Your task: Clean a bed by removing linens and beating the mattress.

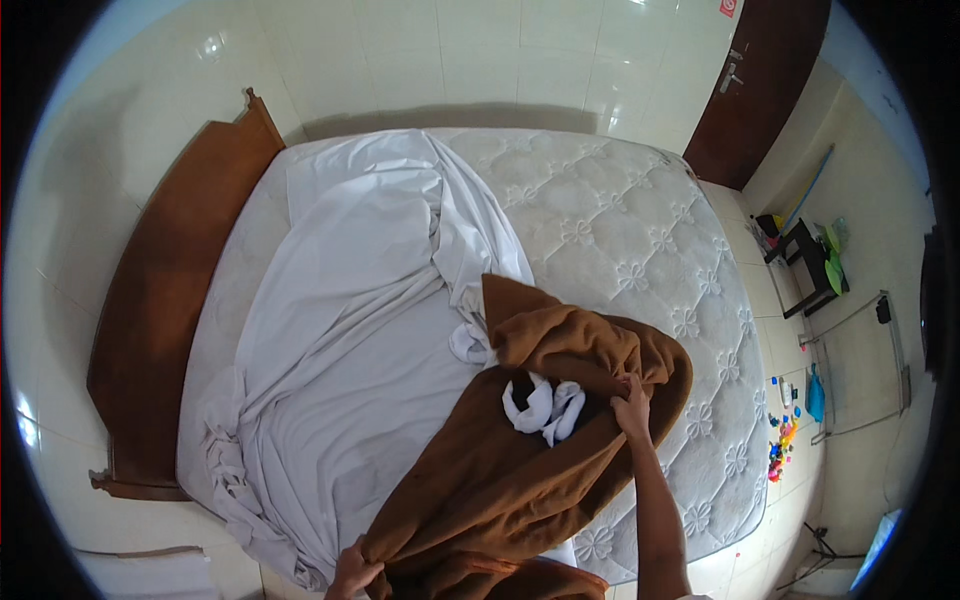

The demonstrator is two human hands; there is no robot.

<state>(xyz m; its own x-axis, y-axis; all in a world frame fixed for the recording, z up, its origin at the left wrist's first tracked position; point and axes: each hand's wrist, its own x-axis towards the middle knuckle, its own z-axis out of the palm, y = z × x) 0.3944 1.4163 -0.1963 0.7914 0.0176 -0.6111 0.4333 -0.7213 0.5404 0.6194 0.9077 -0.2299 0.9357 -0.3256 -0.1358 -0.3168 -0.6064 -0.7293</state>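
Note:
My left hand (354,571) grips one edge of a brown blanket (480,465) low in the view, beside the near side of the mattress. Farther right, my right hand (631,409) pinches a fold of the same blanket over the middle of the bed. Between the hands the blanket hangs in loose folds, and its far part lies bunched. Two white cloth pieces (529,409) rest on the blanket just left of my right hand. A rumpled white sheet (360,255) covers the headboard half of the bed, partly under the blanket.
The quilted mattress (637,225) shows on the right. A wooden headboard (187,285) stands at the left end. Along the right wall are a black stool (814,262), a metal-framed rack (855,360) and small colourful toys (781,454) on the floor. A brown door (765,90) is at the upper right.

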